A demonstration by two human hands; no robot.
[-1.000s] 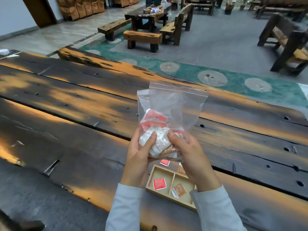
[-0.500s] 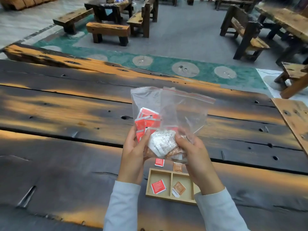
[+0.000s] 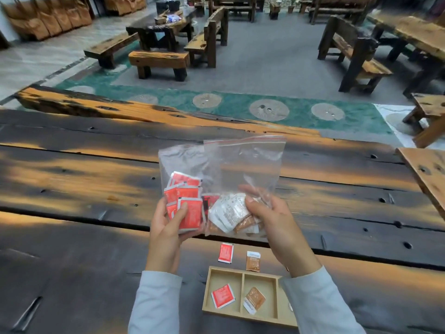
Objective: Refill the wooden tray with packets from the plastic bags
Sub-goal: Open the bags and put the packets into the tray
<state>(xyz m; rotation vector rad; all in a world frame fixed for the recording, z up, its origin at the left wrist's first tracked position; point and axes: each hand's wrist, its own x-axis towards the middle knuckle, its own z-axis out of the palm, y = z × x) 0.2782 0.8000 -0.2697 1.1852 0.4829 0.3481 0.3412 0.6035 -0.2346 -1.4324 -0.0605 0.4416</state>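
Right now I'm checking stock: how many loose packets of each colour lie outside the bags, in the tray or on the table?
Red packets: 2
Brown packets: 2
Total: 4

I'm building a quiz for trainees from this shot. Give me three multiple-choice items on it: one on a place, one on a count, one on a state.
1. Where does the wooden tray lie?
A. on a far bench
B. on the table below the hands
C. on the floor

2. How many loose packets lie on the table just beyond the tray?
A. none
B. two
C. five

3. What is the left hand doing?
A. resting flat on the table
B. reaching into the tray
C. holding a bag of red packets

Answers:
1. B, it sits on the dark planks between the sleeves.
2. B, a loose red packet and a loose brown packet lie there.
3. C, its thumb presses the packets through the plastic.
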